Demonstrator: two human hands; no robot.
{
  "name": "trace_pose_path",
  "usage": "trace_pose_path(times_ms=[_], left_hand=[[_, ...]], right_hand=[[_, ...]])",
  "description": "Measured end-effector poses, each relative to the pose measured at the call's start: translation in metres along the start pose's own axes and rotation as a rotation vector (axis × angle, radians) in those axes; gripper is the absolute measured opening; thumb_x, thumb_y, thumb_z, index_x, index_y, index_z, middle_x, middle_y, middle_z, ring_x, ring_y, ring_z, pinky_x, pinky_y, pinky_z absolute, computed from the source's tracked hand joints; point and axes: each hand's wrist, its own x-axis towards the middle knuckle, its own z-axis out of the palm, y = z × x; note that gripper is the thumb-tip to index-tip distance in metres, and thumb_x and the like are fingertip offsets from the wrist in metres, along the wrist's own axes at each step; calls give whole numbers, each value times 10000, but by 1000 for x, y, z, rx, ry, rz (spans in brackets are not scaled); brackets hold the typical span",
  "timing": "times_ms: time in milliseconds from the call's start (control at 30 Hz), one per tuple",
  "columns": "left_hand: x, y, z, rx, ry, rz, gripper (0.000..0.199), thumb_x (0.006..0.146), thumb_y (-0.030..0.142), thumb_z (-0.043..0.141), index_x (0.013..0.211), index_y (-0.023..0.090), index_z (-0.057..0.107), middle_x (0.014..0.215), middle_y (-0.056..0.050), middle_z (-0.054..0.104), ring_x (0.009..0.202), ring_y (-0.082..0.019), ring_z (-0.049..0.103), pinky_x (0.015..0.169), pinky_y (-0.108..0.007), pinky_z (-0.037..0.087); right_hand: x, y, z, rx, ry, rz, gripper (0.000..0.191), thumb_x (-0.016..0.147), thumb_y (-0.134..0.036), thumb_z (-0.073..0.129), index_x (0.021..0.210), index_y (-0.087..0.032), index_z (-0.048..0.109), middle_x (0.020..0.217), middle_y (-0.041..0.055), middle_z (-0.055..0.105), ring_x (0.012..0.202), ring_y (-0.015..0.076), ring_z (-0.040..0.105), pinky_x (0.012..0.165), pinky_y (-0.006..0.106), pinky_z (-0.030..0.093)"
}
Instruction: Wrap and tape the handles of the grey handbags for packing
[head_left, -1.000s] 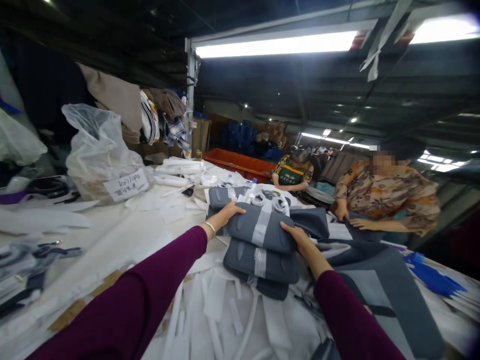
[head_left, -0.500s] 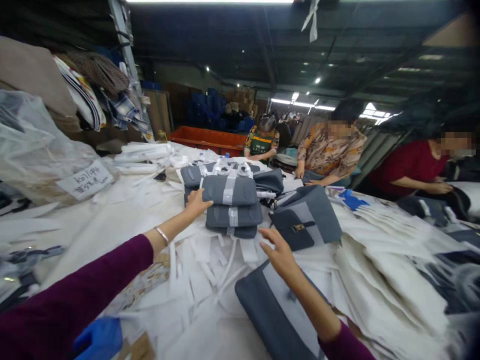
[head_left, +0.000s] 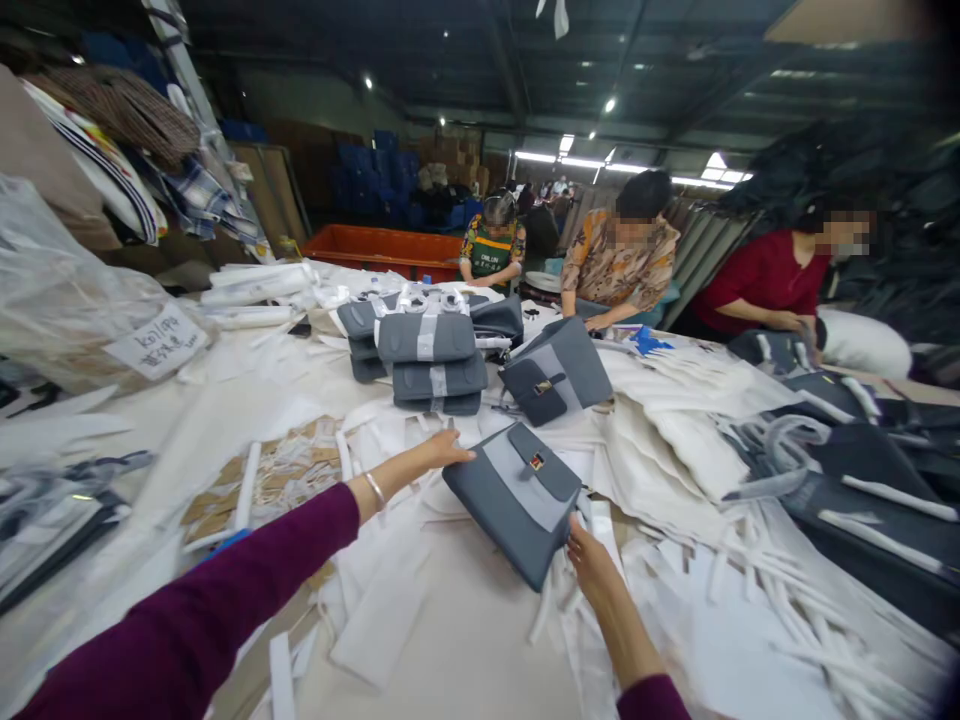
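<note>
A dark grey handbag (head_left: 502,510) with a lighter grey band, a flap and a metal clasp lies tilted in front of me. My left hand (head_left: 441,450) has its thumb over the bag's upper left corner, the other fingers partly behind it. At the lower right edge, my right hand (head_left: 592,565) grips the bag, with some fingers hidden. Just beyond stands a stack of taped grey bags (head_left: 439,380). Another grey bag with a clasp (head_left: 559,375) leans to the right of that stack.
White paper scraps and strips (head_left: 390,610) litter the table. Brown tags (head_left: 289,470) lie at left, near a clear plastic sack (head_left: 90,330). White sheets (head_left: 652,450) and more dark bags (head_left: 862,500) are at right. Several people work across the table, before an orange bin (head_left: 375,250).
My left hand has left the stacked bags and come down to the nearer handbag. My right hand now holds that bag's right edge. The bag has turned, showing its clasp, and the view has shifted.
</note>
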Motion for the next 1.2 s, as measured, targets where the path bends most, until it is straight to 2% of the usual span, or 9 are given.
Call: trace_pose_path(times_ms=[200, 367, 500, 633, 767, 900, 967, 1100, 1200], left_hand=[[42, 20, 41, 77, -82, -67, 425, 572, 385, 754, 890, 133, 630, 992, -144, 698, 970, -333, 638, 776, -331, 483], [44, 12, 55, 112, -96, -53, 252, 659, 292, 705, 850, 138, 652, 846, -82, 709, 838, -255, 661, 688, -270, 465], [28, 7, 49, 110, -43, -19, 264, 647, 253, 713, 878, 144, 646, 879, -77, 698, 838, -240, 642, 678, -260, 449], [-13, 5, 37, 46, 4, 41, 301, 629, 279, 725, 893, 164, 637, 905, -47, 685, 872, -230, 618, 712, -259, 449], [-77, 5, 41, -78, 9, 103, 374, 664, 349, 700, 986, 177, 622, 928, -19, 678, 876, -213, 611, 739, -267, 466], [-148, -5, 79, -557, -83, 136, 434, 628, 363, 744, 976, 137, 618, 907, -45, 680, 843, -224, 627, 762, -306, 492], [-182, -16, 104, -804, -110, 79, 575, 595, 353, 787, 1088, 132, 587, 961, -74, 683, 867, -242, 642, 794, -333, 503], [-240, -48, 143, -1128, -166, -47, 1079, 630, 319, 807, 1478, 264, 142, 1148, -114, 655, 982, -275, 656, 894, -423, 500], [-269, -71, 157, -1191, -139, -32, 1093, 677, 310, 782, 1498, 319, 61, 1400, -103, 492, 1255, -279, 504, 1066, -439, 391]], right_hand=[[32, -15, 9, 173, -65, 222, 626, 629, -609, 711, 1042, -146, 626, 930, 117, 714, 923, 270, 667, 811, 375, 522], [46, -21, 22, 285, -66, 272, 599, 605, -496, 751, 1068, -145, 607, 904, 112, 715, 920, 288, 674, 819, 415, 540], [34, -21, 40, 344, -21, 249, 548, 589, -414, 769, 1051, -168, 606, 872, 83, 722, 902, 289, 680, 807, 407, 557], [-10, -31, 40, 383, 9, 199, 605, 578, -388, 788, 1108, -167, 598, 919, 57, 727, 876, 261, 684, 796, 367, 561], [-89, -59, 14, 253, 41, 39, 664, 573, -415, 812, 1138, -135, 603, 992, 75, 719, 858, 248, 677, 764, 332, 551], [-176, -92, -13, -126, 154, -147, 673, 629, -482, 767, 1183, -157, 567, 1097, 85, 690, 989, 279, 644, 862, 367, 512], [-208, -104, -16, -381, 184, -226, 624, 666, -515, 723, 1161, -168, 566, 1118, 90, 677, 1042, 289, 620, 922, 388, 472], [-236, -110, 4, -798, 193, -284, 591, 676, -529, 674, 1119, -158, 554, 1083, 126, 669, 1058, 327, 602, 897, 405, 455], [-238, -109, 28, -994, 152, -238, 527, 712, -493, 635, 1100, -154, 521, 987, 128, 679, 967, 317, 636, 804, 369, 471]])
